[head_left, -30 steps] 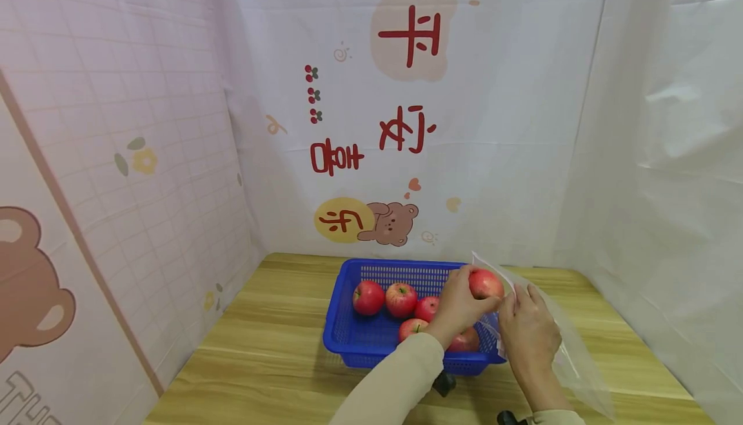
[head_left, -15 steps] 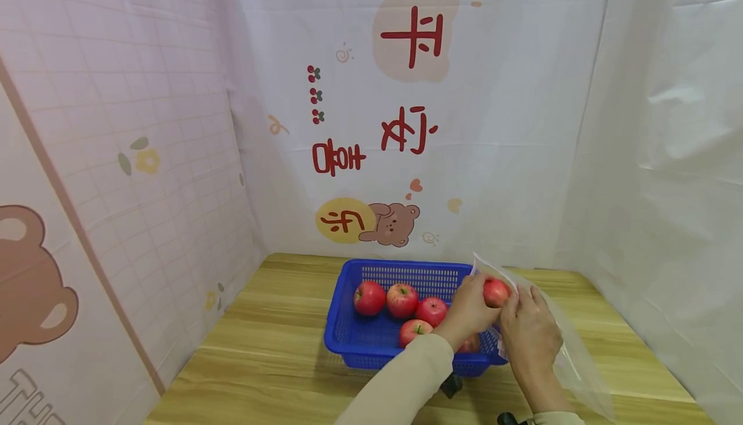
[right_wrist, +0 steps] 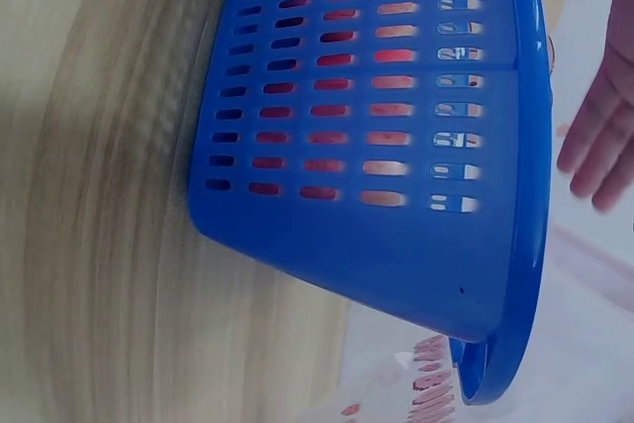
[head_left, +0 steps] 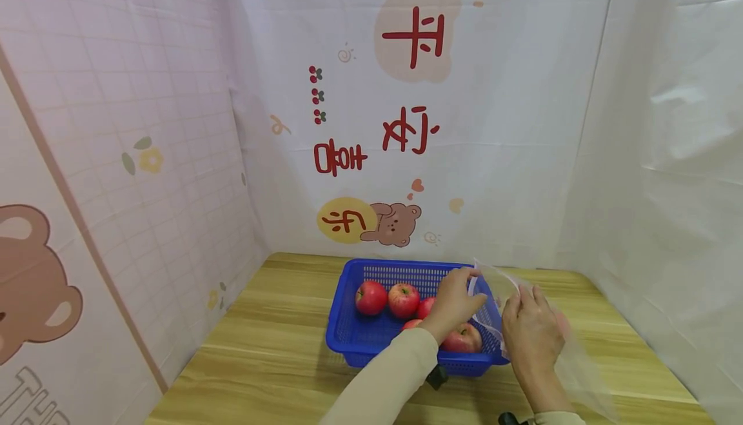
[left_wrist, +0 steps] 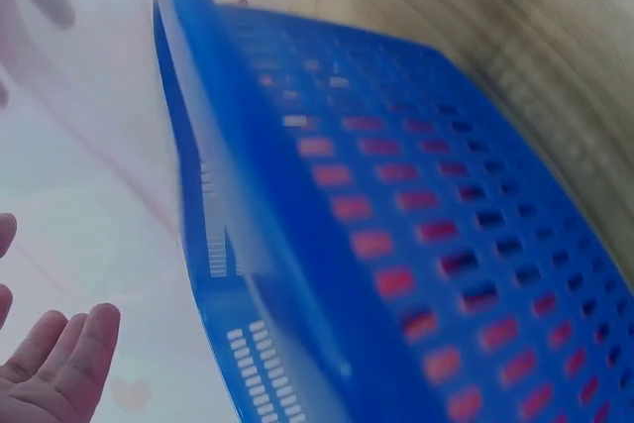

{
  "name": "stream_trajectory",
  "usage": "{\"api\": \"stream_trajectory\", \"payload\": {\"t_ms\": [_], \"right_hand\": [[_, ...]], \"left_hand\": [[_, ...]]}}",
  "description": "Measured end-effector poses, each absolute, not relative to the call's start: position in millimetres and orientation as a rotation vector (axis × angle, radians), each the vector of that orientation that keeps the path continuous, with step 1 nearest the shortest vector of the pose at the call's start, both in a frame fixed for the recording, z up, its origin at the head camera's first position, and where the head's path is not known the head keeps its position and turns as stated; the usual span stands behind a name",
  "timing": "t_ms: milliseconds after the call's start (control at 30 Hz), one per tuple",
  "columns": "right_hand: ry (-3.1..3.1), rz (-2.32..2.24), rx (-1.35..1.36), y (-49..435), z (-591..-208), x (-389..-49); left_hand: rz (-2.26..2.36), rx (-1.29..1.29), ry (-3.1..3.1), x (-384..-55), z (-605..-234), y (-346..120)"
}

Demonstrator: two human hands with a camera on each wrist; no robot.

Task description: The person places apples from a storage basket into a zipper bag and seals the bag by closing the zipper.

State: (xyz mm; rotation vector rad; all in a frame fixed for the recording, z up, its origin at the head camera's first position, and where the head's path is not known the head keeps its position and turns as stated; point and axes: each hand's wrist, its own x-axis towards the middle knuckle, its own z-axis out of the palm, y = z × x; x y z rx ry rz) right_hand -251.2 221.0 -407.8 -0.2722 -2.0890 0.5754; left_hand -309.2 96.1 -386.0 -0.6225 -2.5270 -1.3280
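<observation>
In the head view my left hand (head_left: 455, 304) hangs over the right part of the blue basket (head_left: 371, 346), fingers and thumb spread apart with nothing between them. Its fingertips are right at the mouth of a clear plastic bag (head_left: 580, 364). My right hand (head_left: 533, 333) grips the bag's edge just right of the basket. A blurred red patch, an apple (head_left: 562, 323), shows through the bag behind the right hand. Red apples lie in the basket, among them one apple (head_left: 371, 297) at the left and another apple (head_left: 463, 338) below my left wrist.
The basket stands on a wood-grain table (head_left: 249, 347). Its slotted side (right_wrist: 347, 146) fills much of the right wrist view. A white printed cloth (head_left: 493, 122) hangs behind the table, with similar cloth at both sides.
My left hand brought an apple rightward into the bag's mouth and let it go; the hand has since drawn back left, fingers spread. My right hand keeps its grip on the bag.
</observation>
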Motion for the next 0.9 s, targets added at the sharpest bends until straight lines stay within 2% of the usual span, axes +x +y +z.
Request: {"api": "stream_trajectory", "payload": {"t_ms": [900], "right_hand": [[-2.34, 0.642, -0.318, 230.0, -402.6, -241.7]], "left_hand": [[-1.368, -0.515, -2.518, -332.0, -385.1, 33.7]]}}
